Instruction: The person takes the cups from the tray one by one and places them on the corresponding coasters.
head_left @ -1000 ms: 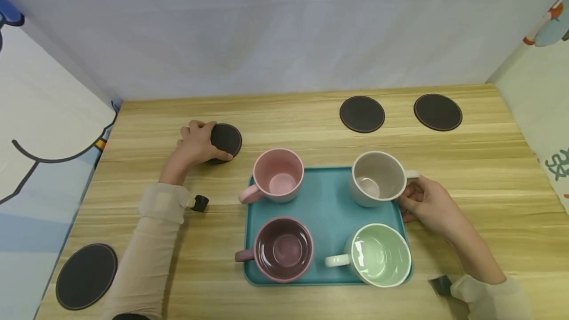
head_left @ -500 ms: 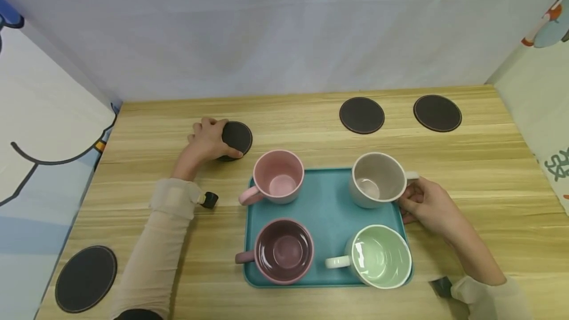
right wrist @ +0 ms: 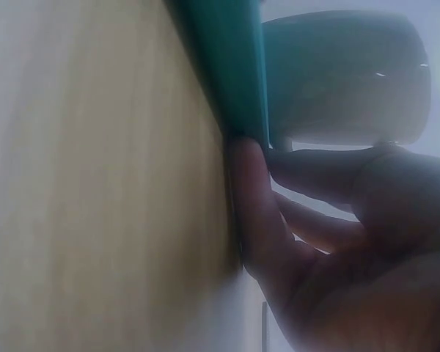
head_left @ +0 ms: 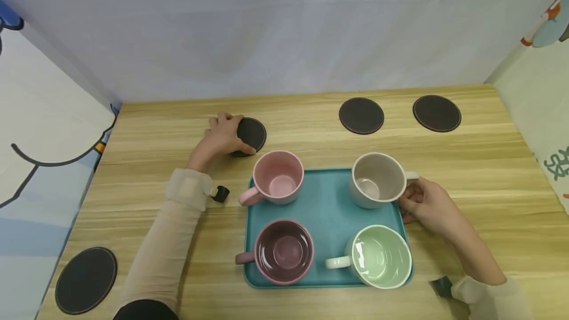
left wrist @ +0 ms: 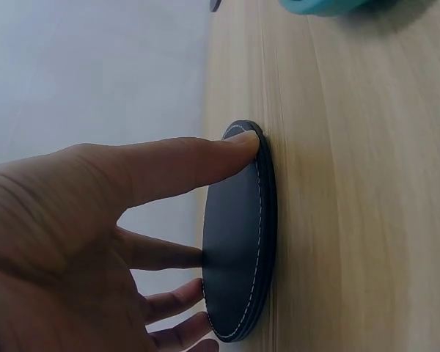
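Note:
My left hand (head_left: pixel 223 136) holds a round black stitched coaster (head_left: pixel 252 133) across its edges on the wooden table, left of the tray. In the left wrist view the thumb is on one edge of the coaster (left wrist: pixel 233 235) and the fingertips touch the opposite side. With my right hand (head_left: pixel 428 207) I grip the right rim of a teal tray (head_left: pixel 329 201). On the tray stand a pink mug (head_left: pixel 281 177), a grey-beige mug (head_left: pixel 371 184), a dark plum mug (head_left: pixel 284 251) and a light green mug (head_left: pixel 381 256). The right wrist view shows fingers pinching the tray wall (right wrist: pixel 238 66).
Two more black coasters lie toward the back right, the nearer coaster (head_left: pixel 361 115) and the far-right coaster (head_left: pixel 437 113). Another coaster (head_left: pixel 86 280) is at the front left. A pale cloth (head_left: pixel 284 33) hangs behind the table (head_left: pixel 311 122).
My left hand has slid the coaster rightward and slightly back, bringing it close behind the pink mug. The right hand, tray and mugs have stayed in place.

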Demonstrator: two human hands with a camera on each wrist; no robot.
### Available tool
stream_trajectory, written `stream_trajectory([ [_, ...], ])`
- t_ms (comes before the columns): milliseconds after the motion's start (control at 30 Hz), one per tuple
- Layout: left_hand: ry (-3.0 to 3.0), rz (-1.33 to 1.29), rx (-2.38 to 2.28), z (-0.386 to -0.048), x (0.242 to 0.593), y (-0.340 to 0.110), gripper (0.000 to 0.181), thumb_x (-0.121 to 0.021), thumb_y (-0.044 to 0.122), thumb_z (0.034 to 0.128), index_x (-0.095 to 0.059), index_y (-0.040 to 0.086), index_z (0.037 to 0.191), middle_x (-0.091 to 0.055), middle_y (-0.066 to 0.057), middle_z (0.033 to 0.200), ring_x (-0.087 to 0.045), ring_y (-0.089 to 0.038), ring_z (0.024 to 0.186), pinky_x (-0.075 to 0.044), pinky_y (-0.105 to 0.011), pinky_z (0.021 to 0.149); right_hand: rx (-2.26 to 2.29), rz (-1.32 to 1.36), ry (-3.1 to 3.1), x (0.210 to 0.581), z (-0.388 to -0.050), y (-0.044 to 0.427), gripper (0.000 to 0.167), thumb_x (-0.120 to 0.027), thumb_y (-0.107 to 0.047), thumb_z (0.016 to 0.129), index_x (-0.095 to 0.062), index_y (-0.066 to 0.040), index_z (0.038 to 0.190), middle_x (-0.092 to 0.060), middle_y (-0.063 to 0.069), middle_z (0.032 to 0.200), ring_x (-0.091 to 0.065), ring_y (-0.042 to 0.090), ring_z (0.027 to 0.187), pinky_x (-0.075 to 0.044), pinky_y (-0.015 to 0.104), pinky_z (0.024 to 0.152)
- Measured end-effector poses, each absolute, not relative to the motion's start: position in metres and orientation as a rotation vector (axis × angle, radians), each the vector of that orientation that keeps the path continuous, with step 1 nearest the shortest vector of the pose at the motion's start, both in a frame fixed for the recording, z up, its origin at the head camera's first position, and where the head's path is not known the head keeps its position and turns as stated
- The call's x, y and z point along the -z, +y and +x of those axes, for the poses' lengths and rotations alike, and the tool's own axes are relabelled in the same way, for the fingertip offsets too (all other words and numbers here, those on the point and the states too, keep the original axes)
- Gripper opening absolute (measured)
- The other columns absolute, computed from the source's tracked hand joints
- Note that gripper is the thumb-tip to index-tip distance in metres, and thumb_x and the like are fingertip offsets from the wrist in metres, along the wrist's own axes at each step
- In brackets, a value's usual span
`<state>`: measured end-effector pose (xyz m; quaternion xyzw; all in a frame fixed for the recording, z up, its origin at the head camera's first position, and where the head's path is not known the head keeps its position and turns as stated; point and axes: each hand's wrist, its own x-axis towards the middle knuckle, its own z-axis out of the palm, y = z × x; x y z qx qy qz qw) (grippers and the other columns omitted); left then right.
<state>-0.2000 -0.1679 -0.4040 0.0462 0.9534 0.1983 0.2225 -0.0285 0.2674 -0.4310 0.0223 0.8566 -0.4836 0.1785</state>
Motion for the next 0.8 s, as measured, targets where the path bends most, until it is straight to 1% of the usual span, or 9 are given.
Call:
stream_trajectory([
  [300,2.633,0.212,-0.548,-0.214,0.410,-0.150,0.103,-0.086,0.036,0.0847,-0.028,0.009,0.165,-0.021,-0.025,0.164,-0.017,-0.048,0.149,-0.030,-0.067,0.118,1.358,0.064,2.424,0.432,-0.029,0.268,0.032,-0.063,-0.001,0.101,-0.051,0.013,0.127,-0.063,0.018,0.101,-0.067,0.009,0.078,-0.065,0.030,0.066],
  [500,2.648,0.380,-0.585,-0.222,0.418,-0.140,0.102,-0.085,0.035,0.0860,-0.028,0.007,0.165,-0.022,-0.025,0.166,-0.019,-0.049,0.151,-0.029,-0.066,0.122,1.357,0.064,2.423,0.431,-0.029,0.268,0.033,-0.063,0.000,0.101,-0.051,0.014,0.129,-0.063,0.019,0.101,-0.067,0.009,0.078,-0.065,0.030,0.067],
  [700,2.667,0.581,-0.713,-0.226,0.425,-0.131,0.093,-0.086,0.030,0.0850,-0.037,0.004,0.160,-0.030,-0.023,0.165,-0.025,-0.046,0.151,-0.029,-0.062,0.124,1.367,0.064,2.414,0.431,-0.028,0.268,0.033,-0.062,0.001,0.101,-0.050,0.014,0.129,-0.063,0.019,0.100,-0.067,0.008,0.078,-0.065,0.031,0.067],
  [800,2.661,0.632,-0.727,-0.227,0.426,-0.126,0.089,-0.085,0.031,0.0858,-0.041,0.003,0.158,-0.030,-0.020,0.167,-0.023,-0.045,0.154,-0.028,-0.060,0.126,1.371,0.061,2.410,0.431,-0.028,0.268,0.033,-0.062,0.001,0.101,-0.050,0.014,0.129,-0.063,0.018,0.100,-0.067,0.008,0.078,-0.065,0.031,0.067],
])
